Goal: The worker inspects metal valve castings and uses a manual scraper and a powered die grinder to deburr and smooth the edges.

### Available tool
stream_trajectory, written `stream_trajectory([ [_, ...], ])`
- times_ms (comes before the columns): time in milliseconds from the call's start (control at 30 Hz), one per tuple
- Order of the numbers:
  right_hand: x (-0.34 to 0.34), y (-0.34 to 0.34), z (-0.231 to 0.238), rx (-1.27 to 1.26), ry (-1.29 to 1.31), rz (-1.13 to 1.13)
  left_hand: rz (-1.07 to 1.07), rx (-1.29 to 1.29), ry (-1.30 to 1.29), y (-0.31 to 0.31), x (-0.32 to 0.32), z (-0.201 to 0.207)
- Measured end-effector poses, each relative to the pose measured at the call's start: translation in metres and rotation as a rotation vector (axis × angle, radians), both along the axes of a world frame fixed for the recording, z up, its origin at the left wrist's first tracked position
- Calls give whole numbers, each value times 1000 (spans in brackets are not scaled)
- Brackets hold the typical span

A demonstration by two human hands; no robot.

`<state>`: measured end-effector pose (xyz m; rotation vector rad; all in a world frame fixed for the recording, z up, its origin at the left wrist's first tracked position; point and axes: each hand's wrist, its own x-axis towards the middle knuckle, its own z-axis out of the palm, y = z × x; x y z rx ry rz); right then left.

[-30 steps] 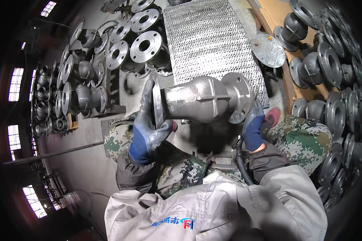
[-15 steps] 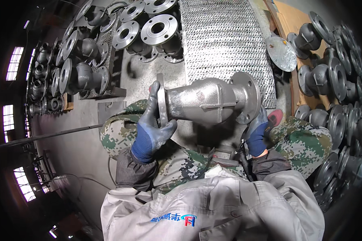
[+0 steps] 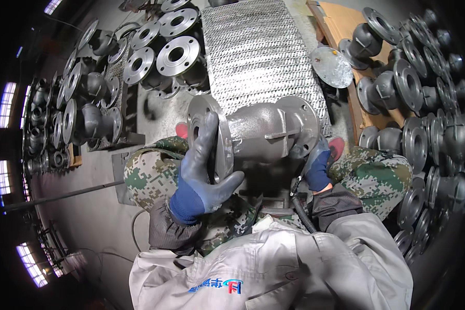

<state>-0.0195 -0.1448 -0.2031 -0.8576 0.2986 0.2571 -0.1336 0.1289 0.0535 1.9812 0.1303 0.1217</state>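
A grey cast-metal flanged valve body (image 3: 258, 132) lies crosswise in front of me, between my gloved hands. Its left flange is tilted up, showing part of its round face. My left hand (image 3: 204, 165), in a blue-grey coated glove, holds that flange, fingers straight along its face and thumb spread out below. At the right flange is my right hand (image 3: 319, 160), gripping from the outer side; its fingers are mostly hidden behind the metal. A black ribbed hose (image 3: 302, 212) runs beside my right wrist.
A ridged metal plate (image 3: 258, 57) stretches away beyond the valve body. Similar flanged bodies (image 3: 178, 55) stand at the back left, with more on the left (image 3: 95, 121). Several others (image 3: 385, 90) crowd the right side. A round metal disc (image 3: 331, 67) sits beside the plate. A rod (image 3: 67, 195) extends leftward.
The valve body's left end has tilted up, bringing its flange face into sight. My left hand has rolled with it, its thumb now farther out. The surroundings have shifted left in view.
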Motion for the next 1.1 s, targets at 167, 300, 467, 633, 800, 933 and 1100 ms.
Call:
stream_trajectory([
  [167, 9, -19, -42, -354, -101, -56, -88, 126, -193, -15, 7, 1],
  [300, 16, 10, 84, -339, -261, -227, -59, 170, -223, -20, 8, -4],
  [467, 45, -9, 139, -778, -364, -198, 65, 1, -107, -21, -4, -15],
  [633, 87, -47, 121, -1632, -413, -89, 67, -111, -161, -26, -3, -18],
  [800, 113, -42, 127, -1744, -473, 57, -22, 8, -206, -23, -2, -21],
  [933, 129, -32, 126, -1912, -361, 265, -42, 21, -264, -24, 2, -18],
  [1100, 138, -24, 128, -1984, -392, 316, -14, -78, -239, -24, 6, -18],
])
